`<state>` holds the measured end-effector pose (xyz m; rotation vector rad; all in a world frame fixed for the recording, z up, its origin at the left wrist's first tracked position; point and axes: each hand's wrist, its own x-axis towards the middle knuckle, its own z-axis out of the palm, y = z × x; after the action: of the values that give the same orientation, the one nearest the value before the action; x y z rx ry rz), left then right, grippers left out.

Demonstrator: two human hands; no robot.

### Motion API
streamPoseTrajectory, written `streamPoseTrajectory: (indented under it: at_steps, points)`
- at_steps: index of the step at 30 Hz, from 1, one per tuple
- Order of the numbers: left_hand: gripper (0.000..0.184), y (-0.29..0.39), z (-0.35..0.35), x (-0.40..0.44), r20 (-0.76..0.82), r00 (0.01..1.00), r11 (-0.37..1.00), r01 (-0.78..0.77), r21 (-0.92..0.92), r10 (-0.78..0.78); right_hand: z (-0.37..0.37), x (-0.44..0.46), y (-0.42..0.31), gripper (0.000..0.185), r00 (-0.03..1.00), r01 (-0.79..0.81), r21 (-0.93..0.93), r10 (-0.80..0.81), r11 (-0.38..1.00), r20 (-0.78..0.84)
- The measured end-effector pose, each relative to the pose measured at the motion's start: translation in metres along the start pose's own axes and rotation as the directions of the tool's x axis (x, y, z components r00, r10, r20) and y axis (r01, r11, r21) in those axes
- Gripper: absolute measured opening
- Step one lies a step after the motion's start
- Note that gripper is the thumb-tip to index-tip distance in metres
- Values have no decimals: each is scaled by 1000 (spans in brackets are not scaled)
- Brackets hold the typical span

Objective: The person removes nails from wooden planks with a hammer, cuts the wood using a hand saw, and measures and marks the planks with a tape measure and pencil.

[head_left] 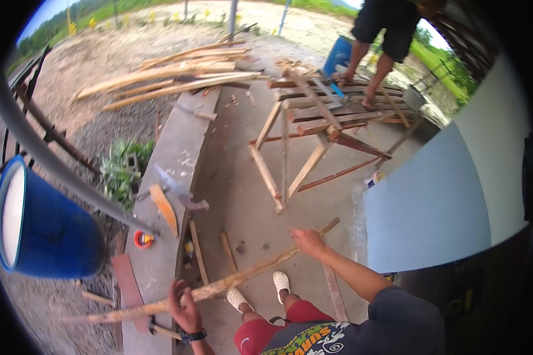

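Observation:
A long, rough wooden strip (251,271) runs slantwise across the front of my body, its right end higher in the view. My left hand (185,307) is at the strip's left part, fingers curled and somewhat apart around its edge; the grip is blurred. Near the strip's right end, my right hand (308,241) has its fingers bent together over the wood, with the index finger pointing left. Below the strip are my white clogs (282,285).
A slatted wooden workbench (314,112) stands ahead, with a co-worker (382,35) on it. At left are a concrete ledge (160,219), an orange tape measure (143,239) and a blue barrel (53,225). Planks (160,74) lie beyond; a light-blue wall (426,201) is right.

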<state>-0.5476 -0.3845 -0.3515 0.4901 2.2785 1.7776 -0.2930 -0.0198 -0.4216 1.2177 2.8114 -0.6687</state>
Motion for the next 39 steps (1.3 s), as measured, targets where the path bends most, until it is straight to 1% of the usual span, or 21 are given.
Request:
streamPoseTrajectory:
  at_steps: [1, 3, 5, 8, 14, 15, 16, 18, 19, 20, 21, 23, 25, 27, 30, 31, 32, 33, 35, 38, 39]
  points:
    - [39, 36, -18, 18, -42, 995, 995, -91, 32, 92, -48, 4, -11, 25, 988, 3, 119, 15, 993, -155]
    - [37, 90, -45, 44, -128, 965, 974, -226, 29, 227, -150, 22, -18, 28, 778, 213, 76, -122, 974, -616]
    - [37, 132, -55, 56, -180, 935, 951, -308, 10, 305, -261, 30, -25, 27, 588, 222, 30, -109, 975, -801]
    - [40, 148, -42, 51, -136, 953, 958, -280, -67, 270, -411, 44, -9, 28, 381, 249, -21, -118, 968, -917]
    - [34, 131, 60, -17, 94, 993, 995, -60, -82, 67, -639, 112, 105, 37, 7, -144, -350, -353, 926, -936]
    - [37, 136, 86, -29, 125, 992, 1000, -26, 14, 24, -667, 125, 126, 35, 0, -151, -351, -355, 924, -935]
    - [37, 120, 117, -39, 138, 990, 997, -1, -75, 12, -695, 138, 149, 34, -9, -156, -351, -356, 923, -934]
    - [43, 170, 186, -52, 247, 969, 993, 50, -106, -22, -752, 180, 199, 30, 44, -5, -110, -110, 994, -993]
    - [53, 200, 221, -53, 309, 948, 992, -47, -119, 82, -766, 186, 201, 37, 150, 327, 209, 168, 921, -974]
    - [64, 233, 255, -52, 371, 912, 982, -135, -136, 176, -777, 190, 196, 44, 341, 563, 506, 374, 654, -863]
    - [84, 269, 290, -52, 416, 867, 944, -160, -290, 274, -787, 194, 194, 44, 350, 568, 507, 367, 648, -862]
    - [123, 347, 345, -55, 425, 784, 812, -164, -560, 452, -799, 213, 188, 63, 587, 697, 684, 376, 216, -717]
    - [147, 418, 377, -64, 349, 742, 650, -150, -745, 572, -811, 236, 198, 62, 663, 747, 660, 160, -80, -731]
    - [149, 462, 393, -77, 221, 696, 497, -222, -839, 683, -826, 255, 207, 52, 681, 698, 654, -10, -293, -732]
    - [121, 478, 400, -102, 146, 671, 440, -291, -849, 727, -841, 275, 218, 50, 649, 724, 651, -96, -230, -755]
    - [79, 484, 397, -105, 148, 620, 399, -289, -870, 771, -847, 273, 214, 51, 498, 845, 520, -170, -123, -850]
    - [49, 489, 399, -111, 109, 653, 406, -323, -855, 749, -850, 272, 217, 53, 466, 872, 483, -172, -76, -868]
    - [43, 491, 397, -112, 108, 702, 421, -290, -859, 704, -853, 271, 220, 54, 432, 896, 443, -173, -30, -885]
    - [37, 487, 396, -110, 94, 751, 432, -268, -861, 654, -859, 274, 227, 54, 537, 839, 543, -95, -46, -838]
    - [35, 470, 379, -97, 24, 829, 511, -321, -797, 558, -872, 312, 259, 50, 461, 853, 505, -264, -130, -847]
    - [34, 470, 378, -96, 71, 837, 535, -279, -797, 542, -869, 323, 265, 50, 510, 830, 546, -242, -114, -826]
